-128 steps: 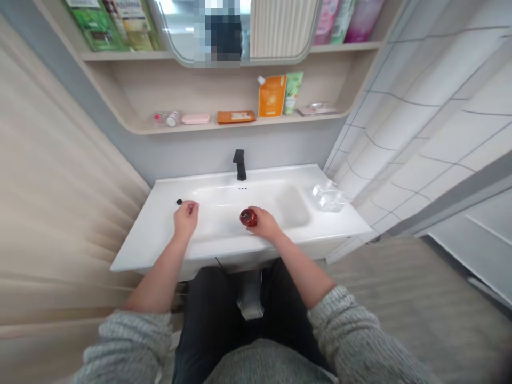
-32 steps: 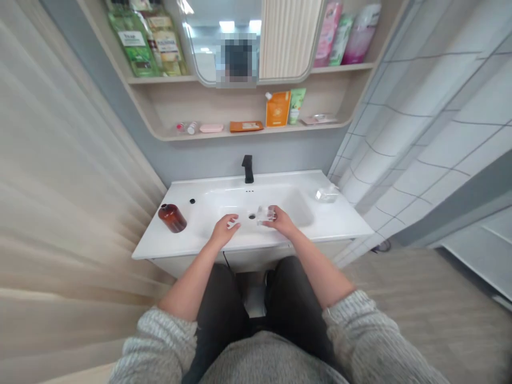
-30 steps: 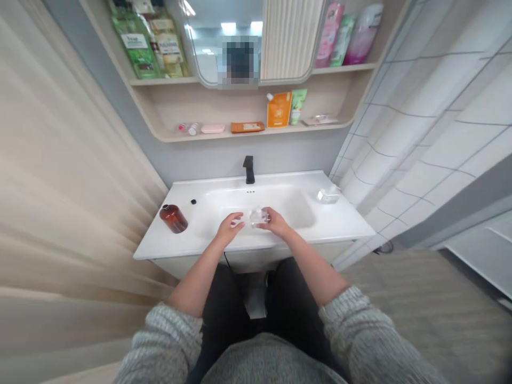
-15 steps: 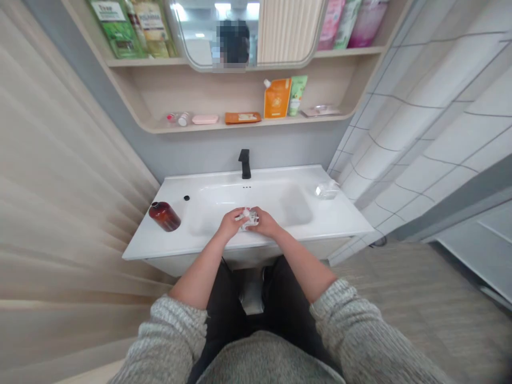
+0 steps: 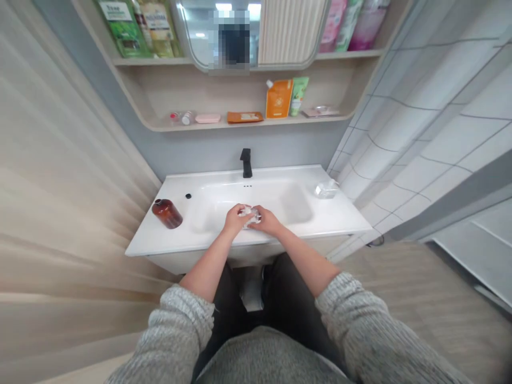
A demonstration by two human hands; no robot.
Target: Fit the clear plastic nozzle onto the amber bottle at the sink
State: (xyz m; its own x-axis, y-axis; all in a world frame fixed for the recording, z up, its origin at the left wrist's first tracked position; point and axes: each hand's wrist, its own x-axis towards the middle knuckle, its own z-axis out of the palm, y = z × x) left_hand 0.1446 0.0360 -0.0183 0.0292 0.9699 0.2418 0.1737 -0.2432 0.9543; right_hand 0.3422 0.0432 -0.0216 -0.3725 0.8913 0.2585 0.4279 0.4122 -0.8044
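Over the front part of the white sink (image 5: 212, 205), both hands meet around a small clear-and-white item (image 5: 252, 216), too small and too covered by fingers to name. My left hand (image 5: 233, 220) is curled about its left side, thumb across the front. From the right, my right hand (image 5: 267, 221) grips the other side. Beyond the hands a black faucet (image 5: 246, 163) stands at the sink's back. An amber bottle (image 5: 168, 214) without a cap lies on its side on the left counter, and a small black cap (image 5: 188, 196) is behind it.
On the right counter lies a clear pump bottle (image 5: 326, 189). The shelf above holds an orange pouch (image 5: 279, 99), a green tube (image 5: 298, 96), a flat orange packet (image 5: 245, 117) and a pink soap case (image 5: 208, 118). A beige curtain (image 5: 80, 186) hangs at left.
The item has turned a little between my fingers: a pinkish part on top showed before, and now it looks mostly white and clear. The view has shifted slightly.
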